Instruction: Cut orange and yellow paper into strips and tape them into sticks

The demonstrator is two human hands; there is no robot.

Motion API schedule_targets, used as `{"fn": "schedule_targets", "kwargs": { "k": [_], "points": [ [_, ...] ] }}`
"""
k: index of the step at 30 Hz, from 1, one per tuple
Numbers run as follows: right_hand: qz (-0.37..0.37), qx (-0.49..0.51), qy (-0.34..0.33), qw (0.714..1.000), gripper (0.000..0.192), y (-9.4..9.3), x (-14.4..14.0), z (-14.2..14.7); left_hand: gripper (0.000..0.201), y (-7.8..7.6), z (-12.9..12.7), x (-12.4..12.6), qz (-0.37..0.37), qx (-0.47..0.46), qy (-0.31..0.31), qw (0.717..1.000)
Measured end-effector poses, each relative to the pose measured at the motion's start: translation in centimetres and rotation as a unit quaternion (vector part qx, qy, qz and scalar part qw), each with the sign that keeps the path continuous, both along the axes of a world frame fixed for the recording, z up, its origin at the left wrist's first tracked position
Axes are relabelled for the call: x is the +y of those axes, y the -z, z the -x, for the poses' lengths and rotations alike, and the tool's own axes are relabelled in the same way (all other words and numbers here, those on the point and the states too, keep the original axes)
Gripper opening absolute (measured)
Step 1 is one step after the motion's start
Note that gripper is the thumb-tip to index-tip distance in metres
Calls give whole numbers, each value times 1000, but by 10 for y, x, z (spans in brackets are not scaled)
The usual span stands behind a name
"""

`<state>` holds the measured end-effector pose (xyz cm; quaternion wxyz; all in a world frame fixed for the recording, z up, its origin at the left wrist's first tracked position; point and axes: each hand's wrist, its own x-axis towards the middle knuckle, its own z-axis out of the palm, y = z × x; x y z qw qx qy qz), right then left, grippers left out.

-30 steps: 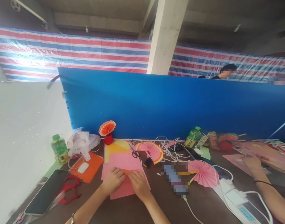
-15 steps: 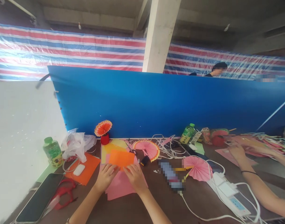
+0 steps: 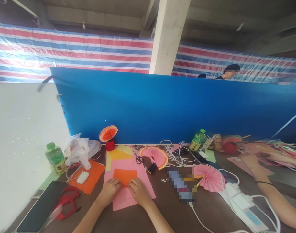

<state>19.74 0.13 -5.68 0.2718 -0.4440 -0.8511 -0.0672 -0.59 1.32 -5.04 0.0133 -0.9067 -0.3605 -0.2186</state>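
Hands point(image 3: 112, 189) on rectangular orange paper point(image 3: 125, 175)

Blue partition point(image 3: 162, 110), standing behind table point(image 3: 162, 213). Striped sheeting point(image 3: 77, 50), red, white and blue, beyond it. Concrete pillar point(image 3: 168, 38), interrupting sheeting. White panel point(image 3: 21, 142), upright, left side. Bottle point(image 3: 55, 158), green-capped, upright, near panel. Plastic bag point(image 3: 82, 152), crumpled, translucent, right of bottle. Phone point(image 3: 42, 207), screen up, dark, lower left. Red item point(image 3: 71, 210), strap-like, just right of phone. White case point(image 3: 83, 177), small, rounded, beyond red item. Second bottle point(image 3: 198, 140), green-capped, near partition, right of centre. White cables point(image 3: 178, 159), tangled, left of second bottle. Power strip point(image 3: 254, 220), white, cables attached, lower right.
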Motion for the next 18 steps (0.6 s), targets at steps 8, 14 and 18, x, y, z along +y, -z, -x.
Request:
{"fn": "schedule_targets", "kwargs": {
  "k": [8,14,18],
  "points": [
    [42,77,7,996,15,1,-1,-8,26,-8,7,-3,33,-97,-19,995],
    [69,137,24,988,13,3,2,-10,26,-5,12,-1,134,-159,-76,975],
    [85,169,27,982,11,3,2,-10,24,2,13,2,156,-178,-85,968]
  ]
}}
